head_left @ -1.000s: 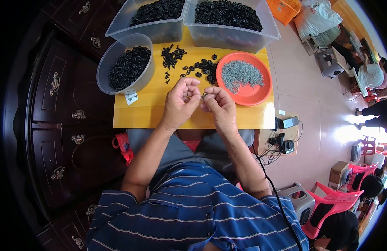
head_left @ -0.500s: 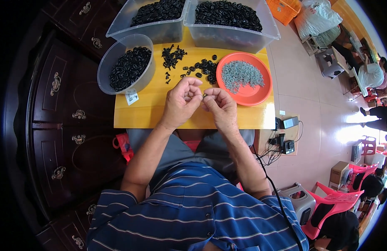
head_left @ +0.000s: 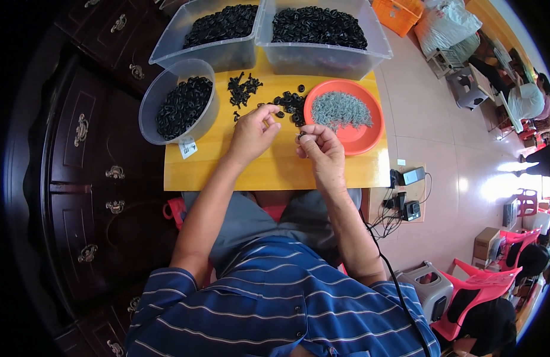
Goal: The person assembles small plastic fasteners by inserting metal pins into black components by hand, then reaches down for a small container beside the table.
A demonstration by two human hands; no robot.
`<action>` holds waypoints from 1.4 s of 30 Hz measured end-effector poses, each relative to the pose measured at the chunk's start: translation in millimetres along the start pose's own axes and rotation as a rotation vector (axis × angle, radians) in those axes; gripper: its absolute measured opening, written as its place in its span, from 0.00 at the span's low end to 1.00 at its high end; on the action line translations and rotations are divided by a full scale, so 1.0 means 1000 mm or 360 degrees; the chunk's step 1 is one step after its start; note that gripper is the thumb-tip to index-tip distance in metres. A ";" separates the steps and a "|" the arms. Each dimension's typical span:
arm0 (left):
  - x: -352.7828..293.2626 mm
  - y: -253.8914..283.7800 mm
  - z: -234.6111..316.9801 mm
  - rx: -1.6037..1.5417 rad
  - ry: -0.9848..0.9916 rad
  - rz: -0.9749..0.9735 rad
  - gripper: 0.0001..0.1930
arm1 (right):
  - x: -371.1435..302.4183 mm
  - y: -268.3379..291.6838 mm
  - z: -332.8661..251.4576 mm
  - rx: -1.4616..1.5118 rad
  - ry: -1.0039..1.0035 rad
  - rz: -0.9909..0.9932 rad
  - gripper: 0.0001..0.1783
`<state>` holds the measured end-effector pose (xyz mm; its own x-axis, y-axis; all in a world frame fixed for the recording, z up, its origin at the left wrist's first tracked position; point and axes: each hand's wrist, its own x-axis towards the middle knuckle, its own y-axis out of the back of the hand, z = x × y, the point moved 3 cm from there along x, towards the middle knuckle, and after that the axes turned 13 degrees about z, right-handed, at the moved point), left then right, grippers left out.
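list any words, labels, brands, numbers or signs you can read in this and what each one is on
Nothing can be read clearly in this view.
White label on the clear round tub: dark printing shows, too small and blurred to read.
Orange crate: too unclear to tell whether it bears any writing.
Small black part in the right hand: no writing can be made out.

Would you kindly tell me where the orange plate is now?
In the head view, the orange plate lies toward the right edge of the yellow table, just beyond the right hand, with loose black parts at its left.
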<state>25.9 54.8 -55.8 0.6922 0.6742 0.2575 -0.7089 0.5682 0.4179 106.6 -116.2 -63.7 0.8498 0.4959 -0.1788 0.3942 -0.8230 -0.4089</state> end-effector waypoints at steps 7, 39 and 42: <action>0.012 -0.020 -0.007 0.0632 -0.0369 0.0149 0.12 | 0.003 0.006 -0.005 0.0015 0.0002 0.0031 0.09; -0.084 -0.043 0.041 -0.0661 0.0235 -0.0383 0.08 | -0.011 -0.006 0.006 0.0561 -0.0285 0.0227 0.09; -0.082 -0.042 0.046 -0.0894 0.0304 -0.0310 0.10 | -0.008 -0.004 0.001 0.0587 -0.0185 0.0231 0.09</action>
<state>5.1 -45.9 -53.9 0.8164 0.5760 0.0407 -0.5708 0.8157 -0.0936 97.8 -116.0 -61.6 0.8337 0.4276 -0.3495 0.1036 -0.7427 -0.6616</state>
